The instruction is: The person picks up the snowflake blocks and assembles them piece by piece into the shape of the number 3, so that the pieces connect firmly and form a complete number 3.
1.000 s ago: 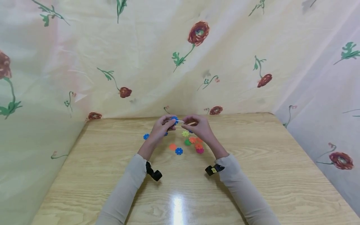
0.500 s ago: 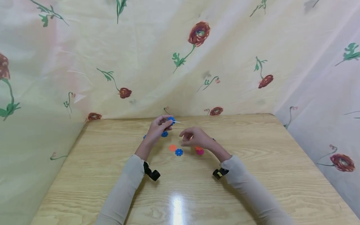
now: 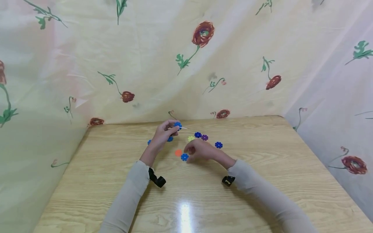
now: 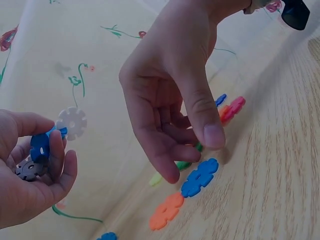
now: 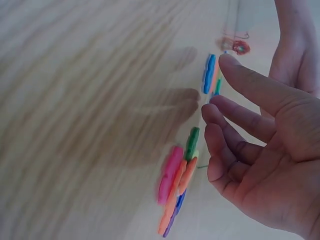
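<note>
My left hand (image 3: 161, 136) pinches a blue notched plastic disc (image 3: 178, 125) above the back of the table. A white disc (image 4: 72, 123) stands out edgewise from it, and a greyish disc (image 4: 29, 170) shows lower among the fingers in the left wrist view. Low over the table, my right hand (image 3: 201, 149) holds nothing, its thumb and fingers apart. Closest to its fingertips lies another blue disc (image 3: 185, 157), beside an orange disc (image 3: 178, 152). Whether the fingertips touch that blue disc cannot be told. In the head view this hand covers several discs.
Dark blue (image 3: 197, 135), purple (image 3: 205, 138) and yellow discs (image 3: 190, 138) lie behind the right hand. One more dark blue disc (image 3: 219, 145) lies to the right. Pink (image 5: 171, 175) and green discs (image 5: 192, 143) show in the right wrist view. Flowered cloth (image 3: 151, 64) hangs behind the table.
My right hand has left the held discs and come down toward the near blue disc on the table. The left hand shifted slightly left, still holding its discs.
</note>
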Action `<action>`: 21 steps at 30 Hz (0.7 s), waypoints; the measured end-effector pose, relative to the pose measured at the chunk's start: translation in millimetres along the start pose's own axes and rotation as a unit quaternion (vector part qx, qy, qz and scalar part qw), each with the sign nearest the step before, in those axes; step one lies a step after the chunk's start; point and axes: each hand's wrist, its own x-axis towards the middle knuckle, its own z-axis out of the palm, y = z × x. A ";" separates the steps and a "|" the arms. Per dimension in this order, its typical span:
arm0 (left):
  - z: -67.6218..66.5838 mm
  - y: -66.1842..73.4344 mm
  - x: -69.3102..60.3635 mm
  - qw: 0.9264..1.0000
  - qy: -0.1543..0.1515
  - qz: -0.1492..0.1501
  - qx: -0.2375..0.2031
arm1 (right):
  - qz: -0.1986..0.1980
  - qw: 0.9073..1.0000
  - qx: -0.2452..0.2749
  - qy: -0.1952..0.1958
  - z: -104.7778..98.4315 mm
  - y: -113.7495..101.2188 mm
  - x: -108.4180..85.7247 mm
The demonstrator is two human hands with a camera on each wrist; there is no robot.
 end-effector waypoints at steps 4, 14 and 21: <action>-1.7 0.4 -0.3 1.000 -0.005 0.006 0.010 | 0.000 1.000 -0.015 -0.003 3.5 -3.0 3.7; -2.5 1.4 -1.8 1.000 -0.003 0.012 0.011 | 0.013 0.999 -0.033 0.007 9.8 -8.0 8.3; -0.8 4.4 -2.3 1.000 -0.001 0.012 -0.007 | 0.017 1.000 0.019 0.016 5.8 -6.9 8.3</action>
